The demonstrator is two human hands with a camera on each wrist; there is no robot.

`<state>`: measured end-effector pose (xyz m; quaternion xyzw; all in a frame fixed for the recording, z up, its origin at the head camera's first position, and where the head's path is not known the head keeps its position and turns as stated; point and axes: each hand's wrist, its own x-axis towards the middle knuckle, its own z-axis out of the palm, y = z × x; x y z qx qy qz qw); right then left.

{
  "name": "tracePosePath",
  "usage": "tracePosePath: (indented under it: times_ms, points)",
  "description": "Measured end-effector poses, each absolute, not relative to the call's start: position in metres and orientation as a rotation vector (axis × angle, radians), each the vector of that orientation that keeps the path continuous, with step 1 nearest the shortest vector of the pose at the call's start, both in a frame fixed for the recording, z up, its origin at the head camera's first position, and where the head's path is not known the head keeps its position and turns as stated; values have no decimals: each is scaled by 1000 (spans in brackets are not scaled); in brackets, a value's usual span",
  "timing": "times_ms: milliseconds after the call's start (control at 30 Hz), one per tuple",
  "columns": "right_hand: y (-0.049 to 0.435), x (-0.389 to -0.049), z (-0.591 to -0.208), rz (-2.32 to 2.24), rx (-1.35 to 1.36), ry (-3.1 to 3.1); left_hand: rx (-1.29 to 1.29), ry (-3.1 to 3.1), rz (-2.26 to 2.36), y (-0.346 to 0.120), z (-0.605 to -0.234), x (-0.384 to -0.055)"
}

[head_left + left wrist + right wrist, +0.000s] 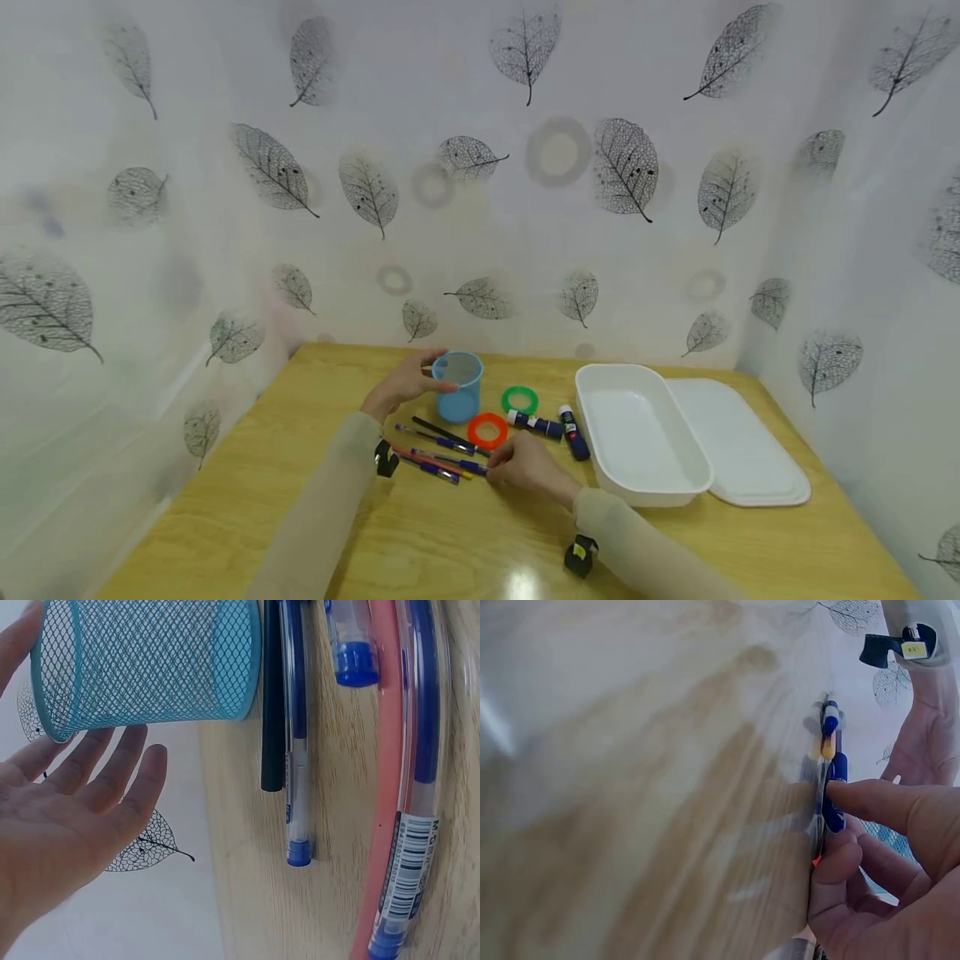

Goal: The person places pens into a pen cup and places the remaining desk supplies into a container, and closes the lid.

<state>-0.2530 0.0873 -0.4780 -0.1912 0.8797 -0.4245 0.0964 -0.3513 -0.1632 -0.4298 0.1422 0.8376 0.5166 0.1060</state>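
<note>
A light blue mesh pen cup stands upright at the back of the table. My left hand holds it near the rim from the left, thumb on one side and fingers on the other. In the left wrist view the cup's mesh wall shows beside the spread fingers. My right hand pinches the blue-capped end of a pen between thumb and index finger, low over the table. Several pens lie beside it, with a dark stick-like pen and a salmon-coloured one among them.
A red ring and a green ring lie behind the right hand. Two dark blue glue sticks lie beside a white tub. Its flat white lid is at the far right. Leaf-print curtain surrounds the wooden table.
</note>
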Motion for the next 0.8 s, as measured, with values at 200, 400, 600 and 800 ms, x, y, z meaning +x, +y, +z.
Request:
tracePosePath:
  times_ms: [200, 400, 600, 800]
  points:
    - [93, -260, -477, -1290, -537, 2576, 450, 2468, 1537, -164, -430, -353]
    - [97, -262, -478, -1396, -507, 2456, 427, 2464, 1524, -168, -430, -349]
    - [102, -269, -478, -1529, -427, 2416, 408, 2472, 1527, -167, -429, -352]
    - [105, -268, -469, -1631, -278, 2350, 435, 2465, 1518, -165, -428, -354]
